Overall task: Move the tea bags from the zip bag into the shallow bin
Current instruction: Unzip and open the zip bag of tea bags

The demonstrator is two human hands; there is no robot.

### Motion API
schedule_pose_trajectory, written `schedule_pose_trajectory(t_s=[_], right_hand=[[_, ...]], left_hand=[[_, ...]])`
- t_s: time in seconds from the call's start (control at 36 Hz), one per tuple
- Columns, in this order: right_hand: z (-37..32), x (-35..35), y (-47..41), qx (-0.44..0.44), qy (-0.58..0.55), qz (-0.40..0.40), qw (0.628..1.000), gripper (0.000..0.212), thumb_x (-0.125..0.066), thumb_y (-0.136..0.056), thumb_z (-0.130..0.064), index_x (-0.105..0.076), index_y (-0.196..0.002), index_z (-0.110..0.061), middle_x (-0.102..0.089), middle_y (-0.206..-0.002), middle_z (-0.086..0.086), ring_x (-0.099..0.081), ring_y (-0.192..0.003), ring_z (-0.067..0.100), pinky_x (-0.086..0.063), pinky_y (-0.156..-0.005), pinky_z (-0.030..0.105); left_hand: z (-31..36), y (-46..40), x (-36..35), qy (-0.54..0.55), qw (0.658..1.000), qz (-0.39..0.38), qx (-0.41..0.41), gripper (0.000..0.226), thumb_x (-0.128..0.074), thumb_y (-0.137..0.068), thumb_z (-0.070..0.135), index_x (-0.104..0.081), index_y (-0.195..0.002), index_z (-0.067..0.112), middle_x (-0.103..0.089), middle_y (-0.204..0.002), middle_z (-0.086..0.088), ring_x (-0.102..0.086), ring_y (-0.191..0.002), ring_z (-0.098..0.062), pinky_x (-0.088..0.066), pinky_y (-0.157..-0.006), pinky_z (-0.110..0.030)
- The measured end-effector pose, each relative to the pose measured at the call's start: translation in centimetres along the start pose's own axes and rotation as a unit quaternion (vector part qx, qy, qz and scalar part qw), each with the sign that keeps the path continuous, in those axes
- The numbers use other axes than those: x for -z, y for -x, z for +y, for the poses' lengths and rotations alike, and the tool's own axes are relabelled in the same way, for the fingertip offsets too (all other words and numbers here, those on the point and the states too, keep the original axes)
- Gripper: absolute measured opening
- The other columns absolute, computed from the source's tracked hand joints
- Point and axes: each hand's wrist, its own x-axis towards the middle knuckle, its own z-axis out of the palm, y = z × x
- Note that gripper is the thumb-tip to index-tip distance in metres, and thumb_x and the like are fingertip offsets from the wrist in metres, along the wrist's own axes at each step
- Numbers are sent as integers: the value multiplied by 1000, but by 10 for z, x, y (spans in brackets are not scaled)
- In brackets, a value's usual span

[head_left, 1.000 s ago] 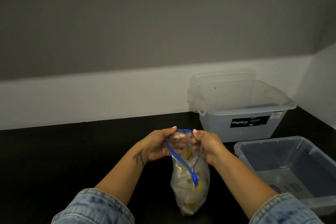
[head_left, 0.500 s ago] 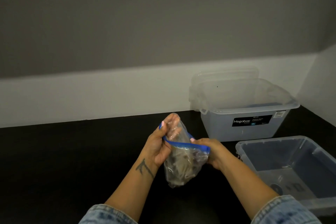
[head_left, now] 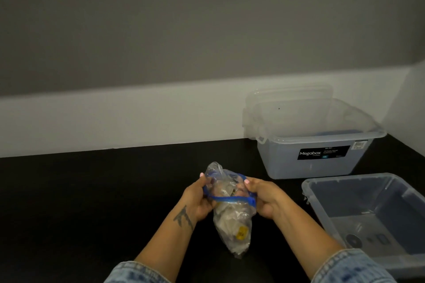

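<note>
A clear zip bag (head_left: 232, 220) with a blue zip strip hangs above the black table, filled with pale tea bags (head_left: 226, 219) and one yellow tag. My left hand (head_left: 197, 200) pinches the left side of its mouth and my right hand (head_left: 264, 197) pinches the right side. The blue rim is pulled apart into a loop, so the mouth stands open. The shallow bin (head_left: 322, 211), clear bluish plastic, sits on the table to the right of my right forearm and looks empty.
A taller clear box (head_left: 310, 163) with a black Megabox label stands at the back right, a clear lid (head_left: 289, 94) leaning behind it against the wall. A white wall closes the table's back and right side. The black table (head_left: 92, 202) stretches to the left.
The bag's mouth has been spread wider between both hands, which sit lower and closer to level than before. The bag hangs down again after being tilted half a second ago.
</note>
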Motion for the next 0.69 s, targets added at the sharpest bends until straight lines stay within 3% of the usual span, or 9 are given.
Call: schedule_pose_trajectory(t_s=[0.08, 0.14, 0.19, 0.25, 0.28, 0.33, 0.44, 0.58, 0.69], right_hand=[[-2, 1, -1, 6, 12, -29, 999, 23, -39, -100, -3, -62, -106, -2, -63, -86, 12, -59, -72, 19, -51, -75, 33], [-4, 2, -4, -1, 46, -44, 998, 24, -41, -100, -5, -63, -110, -5, -66, -93, 12, -62, -80, 19, -52, -84, 37], [-7, 3, -7, -5, 83, -67, 994, 25, -41, -100, -7, -64, -110, -8, -67, -83, 9, -61, -72, 16, -54, -72, 32], [-10, 1, -9, -2, 138, -88, 987, 25, -42, -100, -8, -65, -109, -8, -64, -76, 8, -56, -64, 14, -48, -62, 27], [-12, -1, -9, 5, 174, -97, 980, 25, -43, -100, -8, -66, -109, -8, -64, -79, 9, -56, -66, 15, -48, -63, 28], [-17, -4, -9, 30, 257, -105, 960, 23, -45, -99, -8, -66, -107, -9, -63, -79, 9, -55, -64, 15, -47, -60, 27], [-32, -16, -3, 113, 417, -77, 899, 16, -55, -95, -11, -69, -95, -17, -67, -82, 2, -62, -70, 11, -50, -63, 23], [-44, -22, -10, 242, 472, 31, 847, 7, -63, -90, -25, -66, -84, -26, -68, -92, 0, -63, -90, 16, -52, -88, 34], [-42, -23, -14, 308, 450, 100, 832, 14, -62, -90, -37, -60, -92, -24, -62, -94, -3, -60, -97, 17, -49, -87, 34]], left_hand=[[2, -7, 9, -218, 962, 103, -127, 50, -60, -90, 18, -42, -137, 16, -49, -129, -12, -54, -104, -25, -50, -83, -40], [10, -10, 13, -379, 879, 107, -270, 65, -66, -83, 14, -37, -139, 28, -35, -144, -3, -43, -125, -23, -45, -99, -42], [20, -7, 11, -526, 762, 54, -374, 63, -67, -80, 15, -43, -131, 41, -32, -147, 8, -30, -135, -17, -34, -109, -48], [28, -2, 6, -668, 634, -9, -390, 62, -66, -78, 22, -43, -130, 47, -35, -146, 16, -24, -137, -10, -20, -115, -52], [30, 0, 2, -717, 590, -40, -368, 61, -66, -78, 25, -44, -131, 45, -39, -143, 17, -29, -135, -8, -18, -115, -51], [32, 3, -4, -778, 547, -73, -301, 56, -66, -78, 30, -48, -130, 38, -52, -131, 12, -47, -122, -8, -33, -109, -42], [30, 3, -4, -801, 534, -15, -270, 29, -63, -84, 35, -59, -112, 29, -62, -104, 6, -58, -92, -8, -50, -85, -30], [23, -6, 11, -723, 637, 85, -255, 18, -53, -92, 32, -61, -105, 23, -63, -97, 1, -62, -86, -13, -53, -78, -31], [18, -7, 17, -640, 707, 132, -269, 19, -46, -95, 28, -59, -100, 15, -58, -87, 1, -55, -73, -9, -44, -61, -22]])
